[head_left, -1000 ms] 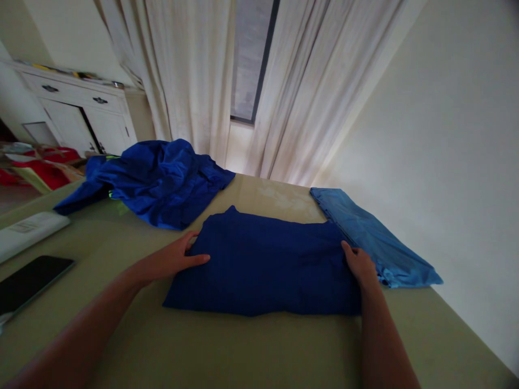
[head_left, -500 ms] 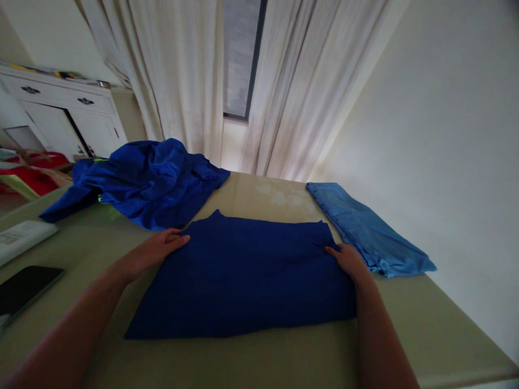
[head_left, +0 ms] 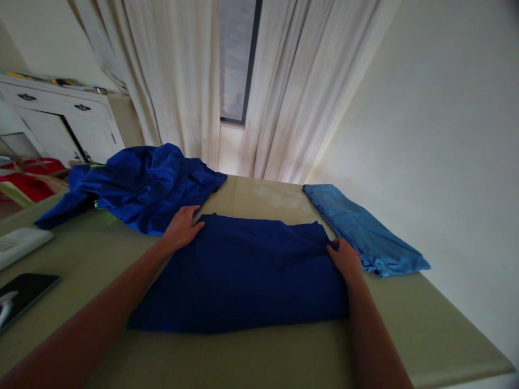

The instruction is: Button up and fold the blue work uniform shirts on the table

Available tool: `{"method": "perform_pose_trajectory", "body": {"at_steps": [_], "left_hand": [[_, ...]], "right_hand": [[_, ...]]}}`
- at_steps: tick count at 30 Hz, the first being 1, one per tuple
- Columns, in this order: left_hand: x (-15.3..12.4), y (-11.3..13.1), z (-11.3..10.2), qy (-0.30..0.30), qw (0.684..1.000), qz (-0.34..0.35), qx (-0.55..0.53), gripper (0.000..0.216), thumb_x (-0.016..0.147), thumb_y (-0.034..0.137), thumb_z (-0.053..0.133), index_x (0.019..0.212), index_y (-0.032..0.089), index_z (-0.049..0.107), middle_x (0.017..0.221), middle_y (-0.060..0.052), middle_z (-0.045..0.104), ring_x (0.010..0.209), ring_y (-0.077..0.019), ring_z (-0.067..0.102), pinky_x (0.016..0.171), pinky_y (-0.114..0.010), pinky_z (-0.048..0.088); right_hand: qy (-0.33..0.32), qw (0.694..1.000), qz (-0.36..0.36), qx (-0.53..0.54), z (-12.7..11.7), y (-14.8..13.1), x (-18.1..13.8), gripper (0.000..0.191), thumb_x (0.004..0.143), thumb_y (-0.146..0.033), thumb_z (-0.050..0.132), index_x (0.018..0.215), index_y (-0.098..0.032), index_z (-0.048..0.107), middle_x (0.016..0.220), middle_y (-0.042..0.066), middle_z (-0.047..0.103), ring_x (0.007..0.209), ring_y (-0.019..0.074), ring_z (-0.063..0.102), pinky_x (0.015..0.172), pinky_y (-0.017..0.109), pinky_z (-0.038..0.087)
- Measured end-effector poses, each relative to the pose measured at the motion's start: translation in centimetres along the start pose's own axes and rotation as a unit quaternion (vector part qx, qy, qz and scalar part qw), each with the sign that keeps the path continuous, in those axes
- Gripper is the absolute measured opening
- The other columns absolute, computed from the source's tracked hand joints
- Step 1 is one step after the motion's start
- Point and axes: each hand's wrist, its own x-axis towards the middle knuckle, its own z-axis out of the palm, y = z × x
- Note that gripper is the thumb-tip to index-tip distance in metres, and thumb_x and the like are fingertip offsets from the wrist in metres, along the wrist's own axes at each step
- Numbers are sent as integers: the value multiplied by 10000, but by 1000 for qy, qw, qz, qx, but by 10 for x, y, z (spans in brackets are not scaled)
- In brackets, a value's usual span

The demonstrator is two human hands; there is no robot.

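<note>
A dark blue folded garment lies flat on the table, its kind not clear from this side. My left hand is at its upper left corner, thumb on top of the cloth and fingers along the edge, closed on it. At the upper right edge, my right hand pinches the cloth between thumb and fingers. Small creases run inward from that grip. Just beyond my left hand is a crumpled bright blue garment with yellow-green trim. Close to my right hand lies a folded lighter blue garment.
The table has its edge at the right, near a white wall. On the left are a phone and a white object. Curtains and a white cabinet stand behind, with red bags at far left.
My left hand has moved up and to the right along the garment's edge to its upper corner. The peak in the top edge has flattened. My right hand keeps its grip; the view shifts slightly.
</note>
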Motion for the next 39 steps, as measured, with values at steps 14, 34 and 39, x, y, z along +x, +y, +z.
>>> {"method": "perform_pose_trajectory", "body": {"at_steps": [14,34,39], "left_hand": [[13,19,56,-127,958,191,174,546,1032,503,376,1459,207,539,1451,-164,565,1352,-354,494,1133,-519,339],[-129,-16,-6,-143,961,155,177,645,1012,532,376,1590,246,404,1673,-90,316,1542,-336,300,1258,-565,161],[-118,54,28,-135,953,223,154,615,1023,434,366,1580,181,420,1661,-128,338,1537,-316,317,1267,-535,157]], "right_hand": [[3,1000,-4,2,-1,-10,0,460,977,-431,559,1351,-167,607,1189,159,717,1107,345,679,923,437,511],[-35,985,-163,-35,9,34,-121,789,1005,-658,360,1623,-170,322,1665,132,324,1548,303,285,1252,536,239],[17,975,-220,1,4,-18,-133,783,1014,-651,373,1625,-164,319,1678,149,283,1562,314,241,1258,539,210]]}}
